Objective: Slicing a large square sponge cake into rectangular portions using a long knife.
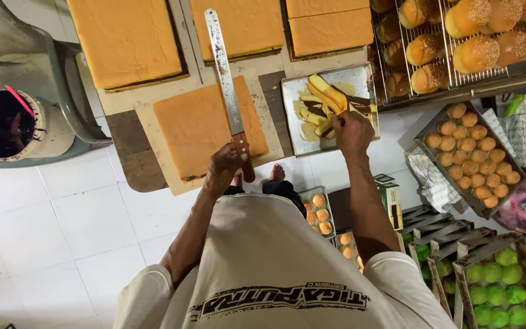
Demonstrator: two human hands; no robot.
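On the white tiled floor at far left stands a dark bucket. Right of it, a low wooden board carries an orange sheet cake; the left hand is closed around the handle of a long knife lying across it. Further right, the right hand pinches yellow cake trimmings over a metal tray, with trays of small buns beyond.

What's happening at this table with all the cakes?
A person stands over a sheet of orange sponge cake on a wooden board. Their left hand grips the handle of a long knife lying across the cake. Their right hand holds trimmed cake strips over a metal tray of offcuts.
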